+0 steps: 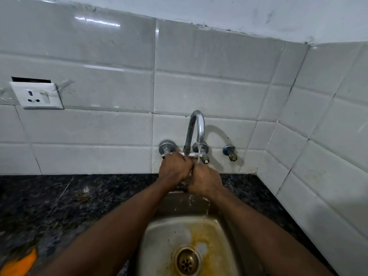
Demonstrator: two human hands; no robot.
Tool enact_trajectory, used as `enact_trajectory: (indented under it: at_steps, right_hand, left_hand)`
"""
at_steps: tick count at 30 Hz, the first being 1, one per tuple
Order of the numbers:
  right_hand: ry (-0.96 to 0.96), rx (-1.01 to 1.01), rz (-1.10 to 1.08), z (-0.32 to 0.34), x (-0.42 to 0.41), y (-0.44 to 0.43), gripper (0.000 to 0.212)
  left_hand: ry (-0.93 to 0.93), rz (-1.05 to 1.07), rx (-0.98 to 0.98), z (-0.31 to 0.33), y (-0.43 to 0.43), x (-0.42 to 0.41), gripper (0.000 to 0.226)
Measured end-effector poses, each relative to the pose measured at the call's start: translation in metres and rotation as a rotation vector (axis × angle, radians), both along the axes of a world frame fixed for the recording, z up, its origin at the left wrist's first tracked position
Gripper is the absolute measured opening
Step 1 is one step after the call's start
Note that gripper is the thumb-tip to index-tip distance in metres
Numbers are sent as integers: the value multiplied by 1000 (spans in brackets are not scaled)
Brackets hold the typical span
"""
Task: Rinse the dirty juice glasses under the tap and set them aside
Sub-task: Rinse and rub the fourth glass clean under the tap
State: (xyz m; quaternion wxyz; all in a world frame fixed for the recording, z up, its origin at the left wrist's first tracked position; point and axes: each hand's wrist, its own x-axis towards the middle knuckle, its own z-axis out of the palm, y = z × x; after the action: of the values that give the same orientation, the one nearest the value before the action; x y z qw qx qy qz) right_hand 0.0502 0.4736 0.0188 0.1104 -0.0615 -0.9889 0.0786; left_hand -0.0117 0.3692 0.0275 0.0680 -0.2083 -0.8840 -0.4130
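A person's left hand [175, 168] and right hand [205, 181] met knuckle to knuckle with fingers curled inward. What they clasped could not be told. The juice glass, if it was there, was hidden between them but for a pale glint [188, 176]. The water stream [198, 155] from the tap [196, 126] struck just above the right hand's knuckles. It spilled below both wrists into the stained sink [159, 236].

A wet, unseen grip looked likely to slip, and a dropped glass would have hit the steel directly beneath the hands. The tap's crosspiece sat touching-close beyond the left hand, near enough to knock a rim. The dark desk [59, 206] lay left of the left forearm, and a wall socket [36, 95] was well up and left, where heavy splashing could reach it.
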Motion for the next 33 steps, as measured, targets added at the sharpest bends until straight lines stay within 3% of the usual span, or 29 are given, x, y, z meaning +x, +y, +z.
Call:
enact_trajectory:
  at_steps: [2, 5, 6, 7, 10, 11, 12, 14, 16, 17, 20, 21, 23, 26, 27, 30, 31, 33]
  right_hand:
    - [-17, -64, 27, -1, 0, 3, 64]
    - [-209, -510, 79, 14, 2, 16, 57]
    - [-238, -560, 85, 16, 4, 16, 54]
    - [-226, -493, 75, 17, 5, 13, 54]
    - [-18, 25, 9, 10, 4, 2, 67]
    - [23, 66, 6, 7, 5, 1, 70]
    - [16, 30, 17, 10, 6, 1, 68]
    - [-99, -296, 79, 21, 10, 8, 54]
    - [-218, -583, 146, 29, 14, 13, 44]
    - [-221, -579, 138, 29, 14, 12, 43]
    - [-88, -120, -21, 12, 6, 4, 43]
    - [-41, -65, -61, 5, 2, 4, 47]
    - [-20, -166, -34, 2, 0, 10, 54]
    - [-198, -561, 33, 14, 2, 23, 69]
    - [-204, -569, 13, 13, 4, 22, 76]
    - [-25, -231, -86, 2, 3, 10, 95]
    - [35, -162, -85, -3, 2, 8, 99]
    - [103, -218, -43, -6, 3, 9, 102]
  left_hand:
    - [49, -70, 52, -6, -1, -2, 38]
    - [242, -240, 136, -14, -13, -5, 35]
    - [258, -259, 124, -14, -14, -7, 34]
    - [244, -236, 81, -14, -11, -9, 33]
    - [74, -42, -79, -10, 4, -8, 42]
    - [42, -12, -74, -10, 6, -8, 45]
    - [41, -30, -24, -12, 6, -8, 45]
    - [152, -150, 136, -17, 0, -9, 41]
    - [277, -256, 178, -19, -5, -11, 40]
    - [275, -251, 158, -19, -3, -13, 43]
    - [126, -100, -12, -12, 11, -8, 46]
    - [113, -74, -40, -10, 14, -7, 46]
    - [150, -140, 50, -13, 12, -8, 44]
    - [265, -273, 148, -19, 3, -11, 45]
    - [256, -264, 103, -21, 4, -14, 45]
    - [155, -111, -130, -17, 15, -10, 49]
    - [134, -83, -133, -14, 17, -9, 53]
    - [28, -125, 68, -8, 14, -5, 60]
